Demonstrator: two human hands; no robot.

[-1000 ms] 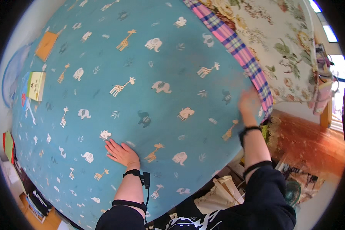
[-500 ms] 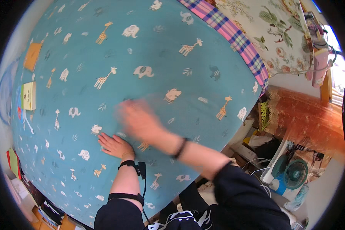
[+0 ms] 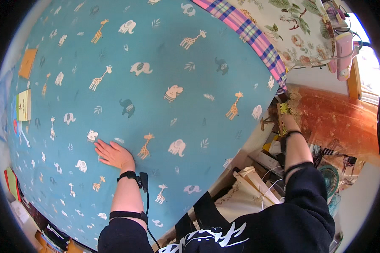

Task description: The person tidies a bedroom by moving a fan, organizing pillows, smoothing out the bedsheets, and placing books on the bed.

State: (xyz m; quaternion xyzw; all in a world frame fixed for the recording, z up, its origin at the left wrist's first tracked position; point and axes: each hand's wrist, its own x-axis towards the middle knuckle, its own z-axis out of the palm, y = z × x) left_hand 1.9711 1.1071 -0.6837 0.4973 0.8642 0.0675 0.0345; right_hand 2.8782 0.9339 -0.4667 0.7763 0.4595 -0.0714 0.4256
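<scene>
My left hand (image 3: 114, 154) lies on the teal animal-print sheet (image 3: 198, 118), fingers stretched out and spread. My right hand (image 3: 290, 122) reaches beyond the sheet's right edge, beside a yellow-green item (image 3: 284, 108) and a wooden piece (image 3: 266, 123). Its fingers are too small and obscured to show whether they grip anything. Along the upper right of the sheet runs a pink plaid cloth strip (image 3: 257, 38).
Books (image 3: 24, 105) lie at the left edge. A floral cloth (image 3: 295, 33) covers the upper right. At the right are an orange-brown lace-edged cover (image 3: 337, 122) and a green fan (image 3: 328, 180). Boxes, bags (image 3: 245, 194) and white cords fill the space below the sheet's edge.
My right hand, blurred over the middle of the sheet half a second ago, is now out past its right edge. My left hand stays spread on the sheet while the view shifts.
</scene>
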